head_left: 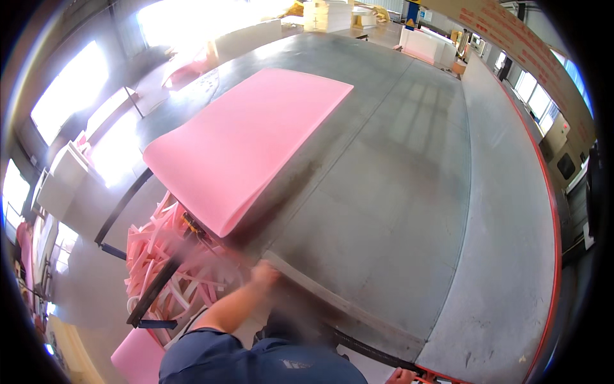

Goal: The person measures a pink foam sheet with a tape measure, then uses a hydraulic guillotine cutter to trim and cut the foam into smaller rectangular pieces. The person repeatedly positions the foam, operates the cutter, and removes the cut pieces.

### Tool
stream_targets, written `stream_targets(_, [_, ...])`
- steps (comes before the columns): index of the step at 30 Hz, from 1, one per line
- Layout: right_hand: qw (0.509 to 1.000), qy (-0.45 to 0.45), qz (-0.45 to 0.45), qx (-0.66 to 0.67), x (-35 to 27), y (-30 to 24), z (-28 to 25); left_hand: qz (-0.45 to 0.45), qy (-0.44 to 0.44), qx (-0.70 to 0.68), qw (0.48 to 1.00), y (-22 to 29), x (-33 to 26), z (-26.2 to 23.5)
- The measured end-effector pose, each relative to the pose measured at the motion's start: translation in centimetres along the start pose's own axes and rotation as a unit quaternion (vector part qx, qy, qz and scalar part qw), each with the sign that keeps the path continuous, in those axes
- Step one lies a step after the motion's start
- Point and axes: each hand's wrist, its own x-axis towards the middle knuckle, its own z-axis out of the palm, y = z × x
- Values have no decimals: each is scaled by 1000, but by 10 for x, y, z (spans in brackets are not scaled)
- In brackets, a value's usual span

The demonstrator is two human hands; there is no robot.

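Note:
My left hand (265, 276) is over the near edge of the large grey table (384, 173), blurred by motion. A faint pinkish smear runs left from it, too blurred to name, and its fingers cannot be made out. At the bottom edge of the view, my right hand (401, 376) shows only in part, its fingers curled close to the red-edged corner of the table. Whatever it grips, if anything, is hidden. A large pink foam sheet (249, 134) lies on the table's left half, its near end curving over the table edge.
Pink foam strips (169, 262) are heaped below the table's left corner, beside a black metal bar (153, 291). Another pink piece (137, 355) lies at the lower left. A long grey ledge with a red edge (555, 256) borders the right. White foam blocks (327, 16) stand far back.

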Motion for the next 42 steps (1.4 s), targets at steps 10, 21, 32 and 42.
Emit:
stream_targets(10, [939, -150, -91, 297, 295, -391, 41, 125, 80, -137, 979, 207, 61, -100])
stream_targets(21, [439, -498, 296, 687, 429, -672, 182, 166, 88, -203, 961, 188, 18, 15])
stream_targets(32, [731, -256, 236, 587, 510, -461, 65, 235, -19, -369, 899, 276, 72, -107])
stream_targets(42, [725, -234, 218, 610, 510, -335, 8, 170, 69, -246, 952, 251, 83, -159])
